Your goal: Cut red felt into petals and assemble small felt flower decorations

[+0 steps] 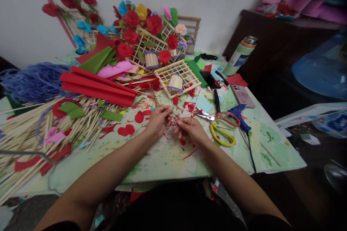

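Since the bits are tiny, I can't tell what's in the left hand (159,121) or right hand (191,130), both pinched closed at the fingertips. Loose red paper petals (126,130) lie just left, open scissors (210,117) right. Paper roses (154,24) look done by the table's (151,173) back edge; the nearest stick lattice (189,79) seems flowerless. Left-edge sticks (24,130) run out of frame.

Scissors (210,118), obstacle beside right hand (191,129)
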`<state>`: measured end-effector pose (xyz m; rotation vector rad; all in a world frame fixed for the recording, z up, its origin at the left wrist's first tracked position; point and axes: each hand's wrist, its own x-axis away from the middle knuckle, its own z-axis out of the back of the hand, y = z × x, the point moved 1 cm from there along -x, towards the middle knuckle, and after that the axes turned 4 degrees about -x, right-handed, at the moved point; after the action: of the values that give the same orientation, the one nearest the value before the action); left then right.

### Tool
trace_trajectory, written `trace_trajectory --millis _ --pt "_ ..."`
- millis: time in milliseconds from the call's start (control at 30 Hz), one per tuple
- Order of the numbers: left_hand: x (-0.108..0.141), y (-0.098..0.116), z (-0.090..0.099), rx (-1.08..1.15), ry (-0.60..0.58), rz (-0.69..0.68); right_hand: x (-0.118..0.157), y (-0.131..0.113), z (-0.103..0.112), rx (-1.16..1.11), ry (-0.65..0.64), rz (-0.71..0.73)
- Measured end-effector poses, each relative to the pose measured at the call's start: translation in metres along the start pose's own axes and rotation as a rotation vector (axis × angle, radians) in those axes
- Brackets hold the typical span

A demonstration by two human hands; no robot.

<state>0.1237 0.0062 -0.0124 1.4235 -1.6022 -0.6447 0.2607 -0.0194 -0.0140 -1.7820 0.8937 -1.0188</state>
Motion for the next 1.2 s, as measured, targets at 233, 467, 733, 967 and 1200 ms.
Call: trace_trajectory --millis 233,467,733,967,1200 --pt "-0.0026 0.0026 0.0022 0.03 0.025 -0.02 0.0003 -0.0002 0.0001 0.069 0.063 0.072" --pt "-0.0048 0.0049 0.0035 0.069 0.055 -0.023 0.0012 0.002 0.0016 0.201 0.012 0.127" --pt "-0.0031 0.0065 0.0029 0.078 0.03 0.014 -0.0006 0.0051 -0.0022 0.173 0.012 0.101" --pt "0.0031 0.0081 -0.0025 0.043 -0.022 -0.029 -0.001 0.0058 -0.0011 0.151 0.043 0.121" --pt "-0.002 0.0066 0.0021 0.087 0.037 -0.009 0.0007 0.0036 -0.0002 0.249 -0.017 0.236"
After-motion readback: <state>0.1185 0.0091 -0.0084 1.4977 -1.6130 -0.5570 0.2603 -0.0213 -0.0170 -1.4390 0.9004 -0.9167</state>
